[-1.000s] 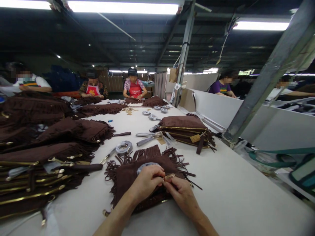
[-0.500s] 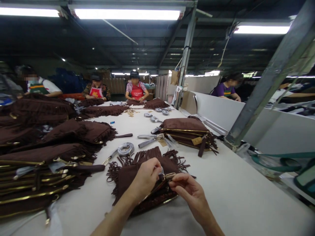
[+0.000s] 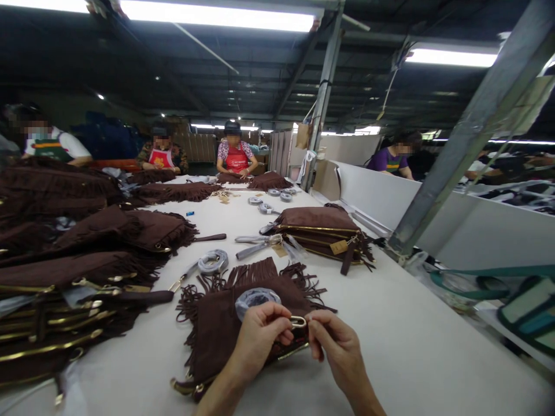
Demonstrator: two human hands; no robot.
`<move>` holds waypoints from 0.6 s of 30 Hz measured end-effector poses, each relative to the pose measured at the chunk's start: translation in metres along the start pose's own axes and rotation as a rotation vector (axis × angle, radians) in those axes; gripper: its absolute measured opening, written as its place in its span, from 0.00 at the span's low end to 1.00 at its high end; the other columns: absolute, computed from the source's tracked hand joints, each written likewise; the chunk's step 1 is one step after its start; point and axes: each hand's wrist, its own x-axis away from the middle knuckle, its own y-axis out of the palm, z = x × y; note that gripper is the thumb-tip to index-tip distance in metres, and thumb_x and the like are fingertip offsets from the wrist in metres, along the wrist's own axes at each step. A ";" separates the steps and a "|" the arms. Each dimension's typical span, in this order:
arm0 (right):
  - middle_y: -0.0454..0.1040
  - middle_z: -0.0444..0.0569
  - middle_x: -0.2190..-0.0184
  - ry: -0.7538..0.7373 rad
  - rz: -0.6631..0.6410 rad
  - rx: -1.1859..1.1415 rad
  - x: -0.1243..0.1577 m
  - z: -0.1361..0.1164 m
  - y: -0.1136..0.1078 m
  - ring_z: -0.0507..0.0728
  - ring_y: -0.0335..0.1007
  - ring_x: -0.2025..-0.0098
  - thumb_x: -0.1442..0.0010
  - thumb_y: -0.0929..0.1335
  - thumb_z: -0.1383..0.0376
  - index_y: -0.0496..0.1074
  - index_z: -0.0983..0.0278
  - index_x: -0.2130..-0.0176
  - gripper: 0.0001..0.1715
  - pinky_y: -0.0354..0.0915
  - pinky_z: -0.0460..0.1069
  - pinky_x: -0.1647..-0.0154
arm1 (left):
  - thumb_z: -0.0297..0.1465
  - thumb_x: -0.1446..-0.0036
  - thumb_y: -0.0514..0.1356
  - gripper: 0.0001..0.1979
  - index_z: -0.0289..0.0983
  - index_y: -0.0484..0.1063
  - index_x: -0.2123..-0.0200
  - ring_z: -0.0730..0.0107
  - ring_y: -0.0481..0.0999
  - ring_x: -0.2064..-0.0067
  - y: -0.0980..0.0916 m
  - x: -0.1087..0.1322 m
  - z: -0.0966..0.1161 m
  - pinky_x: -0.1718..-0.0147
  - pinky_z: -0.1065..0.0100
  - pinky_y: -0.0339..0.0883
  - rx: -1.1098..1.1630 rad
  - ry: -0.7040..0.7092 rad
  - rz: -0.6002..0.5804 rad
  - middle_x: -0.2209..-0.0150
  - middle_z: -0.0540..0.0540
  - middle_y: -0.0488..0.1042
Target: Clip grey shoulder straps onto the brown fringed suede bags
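A brown fringed bag (image 3: 217,323) lies on the table right in front of me, its fringe pointing away and its zippers nearest me. Over it, my left hand (image 3: 262,338) pinches a gold-coloured snap hook (image 3: 298,322) by its left end. The thumb and forefinger of my right hand (image 3: 340,344) close on the hook's right end. Beside my left fingers, a coiled strap in clear plastic (image 3: 258,299) rests on the bag. My hands cover part of the bag's zipper side.
Stacked brown bags (image 3: 73,268) fill the left side. Another wrapped strap coil (image 3: 212,262) lies beyond my bag. A tagged bag pile (image 3: 318,225) stands at the right, near a metal post (image 3: 459,138). Several co-workers sit around, one in a red apron (image 3: 237,160).
The wrapped strap coil now shows on the bag beside my left hand, where my hand hid it before. Both hands have come slightly lower, and the gold hook shows more clearly between them.
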 end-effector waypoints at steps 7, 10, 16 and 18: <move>0.66 0.40 0.84 0.023 0.010 0.107 -0.002 -0.001 0.005 0.47 0.58 0.86 0.44 0.72 0.51 0.77 0.63 0.66 0.18 0.57 0.41 0.87 | 0.33 0.57 0.66 0.14 0.35 0.66 0.69 0.79 0.68 0.81 0.007 0.000 -0.004 0.82 0.78 0.61 0.110 0.122 0.046 0.77 0.55 0.70; 0.66 0.40 0.84 0.018 -0.002 0.121 -0.003 0.000 0.008 0.47 0.58 0.86 0.44 0.72 0.51 0.78 0.63 0.67 0.18 0.58 0.41 0.87 | 0.33 0.57 0.66 0.14 0.35 0.65 0.69 0.80 0.67 0.81 0.008 -0.001 -0.006 0.82 0.78 0.62 0.130 0.143 0.039 0.77 0.55 0.69; 0.67 0.40 0.83 0.012 -0.019 0.141 -0.003 0.001 0.009 0.47 0.58 0.85 0.43 0.72 0.51 0.78 0.63 0.67 0.18 0.57 0.41 0.87 | 0.34 0.56 0.67 0.14 0.35 0.64 0.70 0.81 0.66 0.80 0.008 0.001 -0.007 0.80 0.78 0.62 0.153 0.143 0.033 0.78 0.55 0.68; 0.67 0.41 0.82 0.008 -0.026 0.158 -0.003 0.002 0.010 0.47 0.58 0.85 0.42 0.71 0.51 0.78 0.63 0.67 0.17 0.56 0.41 0.87 | 0.33 0.56 0.67 0.14 0.35 0.65 0.70 0.81 0.66 0.80 0.009 0.001 -0.008 0.80 0.78 0.62 0.161 0.145 0.030 0.78 0.55 0.68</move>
